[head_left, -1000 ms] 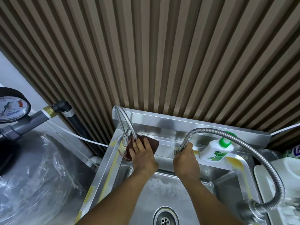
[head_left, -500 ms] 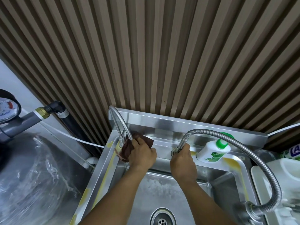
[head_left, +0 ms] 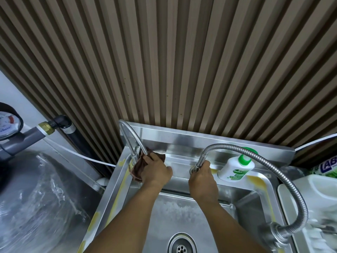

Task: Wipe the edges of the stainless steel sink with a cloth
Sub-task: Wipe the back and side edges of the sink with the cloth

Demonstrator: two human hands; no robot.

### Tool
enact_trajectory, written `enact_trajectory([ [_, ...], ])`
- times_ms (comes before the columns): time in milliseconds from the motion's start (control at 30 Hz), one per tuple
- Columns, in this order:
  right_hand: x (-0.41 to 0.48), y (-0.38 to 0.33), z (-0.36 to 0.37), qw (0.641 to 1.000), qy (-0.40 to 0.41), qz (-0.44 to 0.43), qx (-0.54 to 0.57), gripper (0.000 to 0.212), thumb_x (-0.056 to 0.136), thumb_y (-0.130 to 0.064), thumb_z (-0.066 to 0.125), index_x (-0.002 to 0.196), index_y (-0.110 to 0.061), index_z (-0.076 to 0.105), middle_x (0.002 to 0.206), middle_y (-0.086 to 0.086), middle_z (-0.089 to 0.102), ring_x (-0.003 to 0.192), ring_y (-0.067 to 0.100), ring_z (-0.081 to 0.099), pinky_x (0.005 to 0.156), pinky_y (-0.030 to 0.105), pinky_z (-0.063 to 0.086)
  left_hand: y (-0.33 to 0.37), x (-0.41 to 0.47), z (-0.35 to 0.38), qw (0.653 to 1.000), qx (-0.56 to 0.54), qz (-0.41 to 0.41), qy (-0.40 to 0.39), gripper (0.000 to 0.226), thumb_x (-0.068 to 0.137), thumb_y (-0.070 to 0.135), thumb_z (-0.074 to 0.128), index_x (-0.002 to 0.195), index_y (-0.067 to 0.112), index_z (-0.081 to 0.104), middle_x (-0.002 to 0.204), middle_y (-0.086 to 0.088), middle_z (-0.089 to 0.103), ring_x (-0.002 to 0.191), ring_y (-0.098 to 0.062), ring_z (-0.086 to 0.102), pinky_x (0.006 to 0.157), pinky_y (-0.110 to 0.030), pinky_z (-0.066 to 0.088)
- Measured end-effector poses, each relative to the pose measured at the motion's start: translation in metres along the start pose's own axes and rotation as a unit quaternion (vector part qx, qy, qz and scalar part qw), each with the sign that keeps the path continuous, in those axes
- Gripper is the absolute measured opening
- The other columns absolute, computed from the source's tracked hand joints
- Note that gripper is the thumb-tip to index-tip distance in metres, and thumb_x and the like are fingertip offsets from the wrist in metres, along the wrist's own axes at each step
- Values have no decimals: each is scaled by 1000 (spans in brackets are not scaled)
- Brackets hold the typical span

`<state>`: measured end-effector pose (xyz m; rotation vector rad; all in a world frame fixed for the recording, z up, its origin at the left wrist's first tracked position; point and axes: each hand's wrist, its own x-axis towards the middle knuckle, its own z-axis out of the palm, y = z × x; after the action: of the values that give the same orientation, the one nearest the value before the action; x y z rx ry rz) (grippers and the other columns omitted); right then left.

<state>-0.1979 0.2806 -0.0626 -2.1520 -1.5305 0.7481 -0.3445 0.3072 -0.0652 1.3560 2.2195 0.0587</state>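
Note:
The stainless steel sink fills the lower middle, with yellowish stains along its left and right rims. My left hand presses a dark brown cloth against the back left corner of the rim, at the base of the curved faucet. My right hand grips the lower end of the flexible metal hose where it meets the back ledge. The drain shows at the bottom between my forearms.
A white Dettol bottle with a green cap stands on the back ledge, right of my right hand. White plastic containers sit to the right. A plastic-wrapped tank and a pressure gauge are on the left. A slatted wall rises behind.
My left hand has bunched the cloth and slid it left toward the faucet base. My right hand has stayed on the hose end.

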Motion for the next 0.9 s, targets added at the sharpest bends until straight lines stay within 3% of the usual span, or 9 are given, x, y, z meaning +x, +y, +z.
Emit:
enact_trajectory([
  [100,-1,-1,1,1000,-4,4,0,16,103,-24,44,117,-22,37,107,4,64,85,34,65,71,39,48,-13,-11,0,997,53,32,46,75,95,39,47,154,2,20,155,-18,31,124,-37,55,86,-40,47],
  [167,0,-1,1,1000,-2,8,-5,16,103,-24,44,117,-22,37,108,3,64,87,35,65,70,39,47,-18,-12,1,994,62,51,77,67,95,38,45,151,5,29,149,-15,36,116,-36,59,79,-39,47],
  [267,1,-1,2,1000,-1,10,-2,15,102,-23,44,115,-22,36,107,4,64,86,36,65,72,41,50,-25,-3,7,990,91,56,87,68,99,40,35,155,3,25,157,-16,30,117,-37,59,87,-42,52],
  [400,1,-1,2,1000,5,10,-4,16,102,-23,45,115,-22,36,108,4,64,88,36,65,71,41,49,-20,4,5,969,205,87,107,61,102,43,27,141,2,50,142,-18,51,113,-34,61,86,-39,50],
  [467,0,-1,3,1000,7,11,-7,15,102,-23,44,115,-21,36,108,4,64,89,36,64,70,39,46,-19,1,9,952,256,122,115,63,101,46,27,136,2,55,135,-18,56,123,-34,49,96,-44,40],
  [567,-1,-2,4,1000,15,7,-2,14,102,-23,45,111,-24,35,104,3,65,83,34,65,72,43,53,-29,-1,29,957,237,140,92,70,103,45,21,155,-2,22,160,-27,25,150,-41,14,122,-50,12],
  [667,-2,-2,4,1000,18,5,3,14,102,-23,46,108,-25,34,102,3,65,82,34,65,73,44,54,-41,1,44,957,190,198,91,71,102,46,5,159,4,-2,166,-25,-2,154,-37,-9,125,-47,-5],
  [800,-1,-3,2,1000,15,2,14,12,101,-19,45,108,-22,36,103,6,65,86,37,64,73,45,52,-37,6,54,921,178,336,88,75,94,49,1,161,14,-1,169,-13,-4,155,-27,-11,124,-42,-9],
  [900,-1,-5,0,1000,2,8,26,12,98,-16,43,107,-21,37,104,7,65,90,39,64,75,46,50,-18,17,60,887,159,428,62,75,95,46,28,162,17,10,170,-7,4,156,-20,-9,126,-42,-5],
])
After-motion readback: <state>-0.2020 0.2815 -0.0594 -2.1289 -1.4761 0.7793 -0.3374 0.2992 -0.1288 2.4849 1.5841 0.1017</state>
